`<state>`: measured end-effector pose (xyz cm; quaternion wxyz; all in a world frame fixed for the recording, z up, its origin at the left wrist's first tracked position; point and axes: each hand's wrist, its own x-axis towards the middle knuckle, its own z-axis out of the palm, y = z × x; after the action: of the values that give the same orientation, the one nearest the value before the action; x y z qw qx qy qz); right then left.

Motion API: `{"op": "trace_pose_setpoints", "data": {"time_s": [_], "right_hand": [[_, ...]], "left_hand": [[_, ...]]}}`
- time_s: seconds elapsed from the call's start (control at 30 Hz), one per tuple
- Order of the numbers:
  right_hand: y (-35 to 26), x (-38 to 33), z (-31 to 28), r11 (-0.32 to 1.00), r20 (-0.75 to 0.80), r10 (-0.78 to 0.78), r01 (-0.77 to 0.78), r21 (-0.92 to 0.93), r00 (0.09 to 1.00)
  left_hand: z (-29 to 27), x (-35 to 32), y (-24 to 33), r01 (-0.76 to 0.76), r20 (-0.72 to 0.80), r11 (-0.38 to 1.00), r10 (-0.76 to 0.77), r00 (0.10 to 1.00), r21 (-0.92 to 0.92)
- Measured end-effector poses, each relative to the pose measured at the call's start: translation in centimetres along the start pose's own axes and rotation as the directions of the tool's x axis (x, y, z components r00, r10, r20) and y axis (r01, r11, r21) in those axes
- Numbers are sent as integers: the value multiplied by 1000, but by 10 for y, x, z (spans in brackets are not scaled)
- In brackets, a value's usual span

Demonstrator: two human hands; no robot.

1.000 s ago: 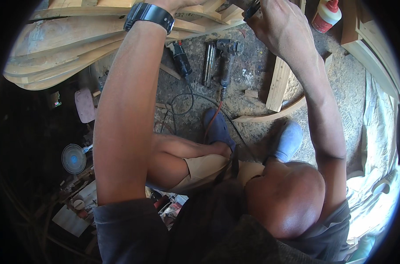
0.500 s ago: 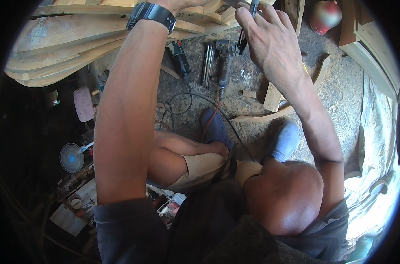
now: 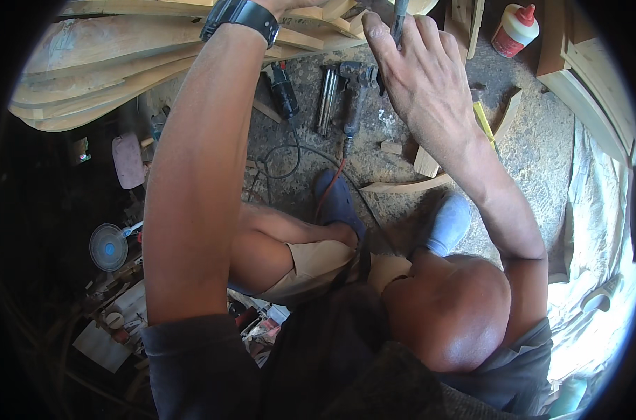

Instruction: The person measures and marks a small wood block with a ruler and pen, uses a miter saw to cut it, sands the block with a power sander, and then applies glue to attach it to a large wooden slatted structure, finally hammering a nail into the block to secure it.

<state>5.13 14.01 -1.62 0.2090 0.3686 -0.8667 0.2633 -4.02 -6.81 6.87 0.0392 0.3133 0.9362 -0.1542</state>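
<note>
My right hand [image 3: 419, 77] is raised near the top of the view, fingers closed around a slim dark tool [image 3: 399, 15] whose tip points up past the frame edge. My left arm reaches up alongside it, with a black wristwatch [image 3: 242, 17] on the wrist. My left hand [image 3: 293, 5] is almost wholly cut off by the top edge, over a stack of curved wooden boards [image 3: 108, 63]; its grip is hidden. Below my arms I see my bent knees and blue shoes [image 3: 337, 199].
On the gritty ground lie a power tool with an orange cord [image 3: 351, 94], a black tool [image 3: 283, 87], a metal cylinder [image 3: 326, 99] and curved wood offcuts [image 3: 409, 186]. A glue bottle [image 3: 514, 29] stands top right. A small fan [image 3: 108, 246] sits at left; white sheeting [image 3: 598, 231] lies at right.
My right hand has shifted left and lower in the view with the slim tool still in it. The glue bottle now shows more fully. My left arm has barely moved.
</note>
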Motion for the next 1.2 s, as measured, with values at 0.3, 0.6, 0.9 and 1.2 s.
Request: {"op": "trace_pose_setpoints", "data": {"time_s": [0.3,0.6,0.9,1.2], "right_hand": [[-14,8,-4,985,-26,6,-1,175,1000],[3,15,3,985,64,-167,164,55,984],[10,19,9,983,44,-183,182,25,982],[16,22,15,987,12,-162,162,-7,987]], "left_hand": [[1,-2,-1,-1,-24,999,0,1000,-43],[-6,-2,3,99,89,991,-91,992,-87],[-16,1,11,264,181,932,-223,958,-247],[-37,8,32,538,336,638,-420,843,-551]]}}
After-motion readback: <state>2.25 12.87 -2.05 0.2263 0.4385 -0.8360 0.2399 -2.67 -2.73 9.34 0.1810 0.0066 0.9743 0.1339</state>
